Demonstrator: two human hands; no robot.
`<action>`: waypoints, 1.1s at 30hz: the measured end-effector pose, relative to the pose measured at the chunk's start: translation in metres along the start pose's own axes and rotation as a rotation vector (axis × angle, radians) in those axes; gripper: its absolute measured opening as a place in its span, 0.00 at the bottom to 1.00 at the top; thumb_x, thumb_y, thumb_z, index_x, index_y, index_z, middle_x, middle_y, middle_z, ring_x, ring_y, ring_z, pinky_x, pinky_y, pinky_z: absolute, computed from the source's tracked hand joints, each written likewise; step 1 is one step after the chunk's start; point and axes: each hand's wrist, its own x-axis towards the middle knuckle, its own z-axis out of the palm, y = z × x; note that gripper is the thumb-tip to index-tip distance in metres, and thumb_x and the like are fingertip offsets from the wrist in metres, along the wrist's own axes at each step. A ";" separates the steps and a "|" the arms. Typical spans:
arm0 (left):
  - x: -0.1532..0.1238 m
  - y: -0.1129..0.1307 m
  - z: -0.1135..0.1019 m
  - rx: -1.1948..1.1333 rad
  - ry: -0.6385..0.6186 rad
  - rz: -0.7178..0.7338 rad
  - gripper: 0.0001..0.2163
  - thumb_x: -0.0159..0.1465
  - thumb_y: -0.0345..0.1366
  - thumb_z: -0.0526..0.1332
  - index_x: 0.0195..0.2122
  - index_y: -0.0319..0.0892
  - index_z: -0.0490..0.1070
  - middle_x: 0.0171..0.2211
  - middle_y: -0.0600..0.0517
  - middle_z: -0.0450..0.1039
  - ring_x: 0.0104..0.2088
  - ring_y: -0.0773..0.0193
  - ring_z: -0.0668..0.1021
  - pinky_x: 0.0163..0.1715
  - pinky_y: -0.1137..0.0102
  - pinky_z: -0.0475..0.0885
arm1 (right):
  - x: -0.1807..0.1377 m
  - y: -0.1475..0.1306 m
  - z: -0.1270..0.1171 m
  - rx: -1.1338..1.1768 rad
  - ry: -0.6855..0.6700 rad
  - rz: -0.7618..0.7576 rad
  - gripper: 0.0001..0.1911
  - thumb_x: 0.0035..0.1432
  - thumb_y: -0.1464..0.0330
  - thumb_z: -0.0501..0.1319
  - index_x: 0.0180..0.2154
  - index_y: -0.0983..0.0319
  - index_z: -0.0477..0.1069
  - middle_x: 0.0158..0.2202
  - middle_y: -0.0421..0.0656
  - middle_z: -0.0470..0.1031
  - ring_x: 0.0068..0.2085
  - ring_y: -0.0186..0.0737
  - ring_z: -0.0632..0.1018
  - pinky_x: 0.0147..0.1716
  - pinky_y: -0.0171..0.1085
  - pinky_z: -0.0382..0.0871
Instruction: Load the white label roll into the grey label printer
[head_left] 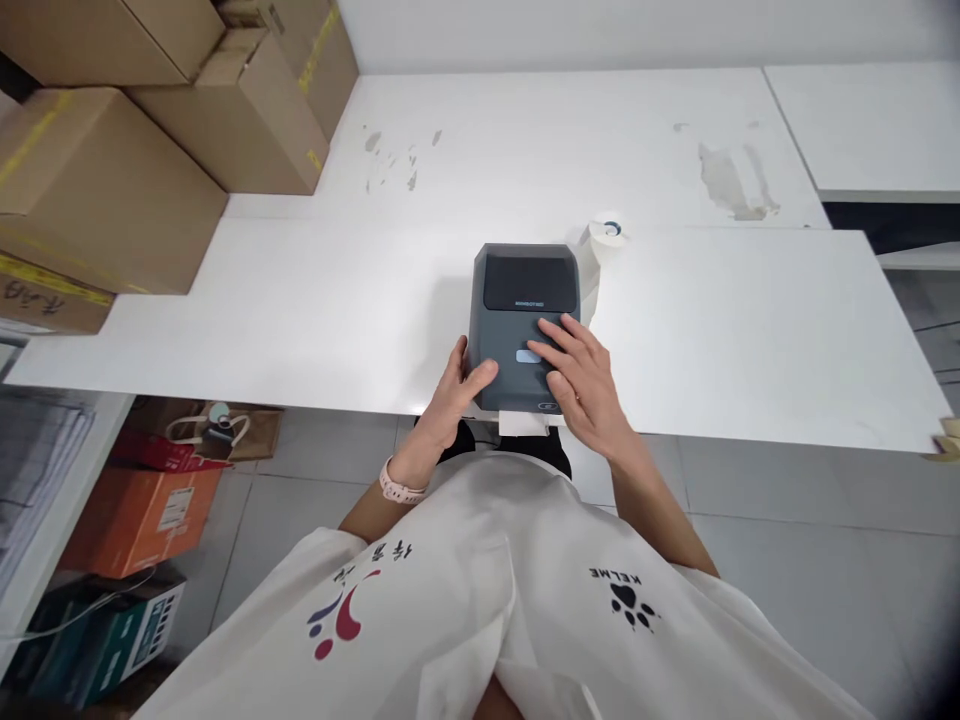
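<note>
A dark grey label printer point(506, 375) lies near the front edge of the white table, its glossy black window toward the back. My left hand point(444, 405) grips its left side, thumb on top and fingers down along the side wall. On the lid's right half rests my right hand point(589, 390), fingers spread beside the light button point(527, 356). A white paper strip point(523, 424) sticks out under the printer's near end. Behind its right side, a label roll point(606, 232) stands with its white paper trailing down beside the printer.
Cardboard boxes point(112, 190) are stacked on the table's left end. Worn patches point(724, 180) mark the white tabletop point(750, 330). Below on the left are an orange box point(142, 520) and a green box point(124, 640). Grey floor tiles point(795, 490) show past the front edge.
</note>
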 end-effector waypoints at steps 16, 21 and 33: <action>-0.044 -0.035 -0.002 0.230 0.330 0.001 0.18 0.61 0.54 0.67 0.44 0.48 0.76 0.44 0.49 0.78 0.45 0.58 0.78 0.46 0.63 0.73 | 0.000 0.003 0.024 0.023 0.140 0.054 0.22 0.73 0.65 0.45 0.58 0.51 0.71 0.63 0.45 0.73 0.71 0.52 0.65 0.69 0.62 0.58; -0.046 -0.032 0.008 -0.039 -0.210 -0.318 0.21 0.61 0.56 0.63 0.23 0.43 0.76 0.20 0.53 0.71 0.21 0.69 0.68 0.24 0.68 0.60 | 0.000 0.002 0.024 0.041 0.165 0.063 0.20 0.73 0.65 0.45 0.57 0.52 0.71 0.62 0.46 0.74 0.71 0.51 0.65 0.69 0.60 0.59; -0.038 -0.023 -0.008 0.093 -0.314 -0.176 0.24 0.64 0.54 0.63 0.19 0.41 0.75 0.16 0.54 0.69 0.19 0.71 0.68 0.22 0.71 0.60 | -0.002 0.006 0.020 -0.244 0.199 -0.111 0.15 0.74 0.58 0.52 0.52 0.49 0.74 0.64 0.39 0.74 0.70 0.51 0.65 0.72 0.60 0.40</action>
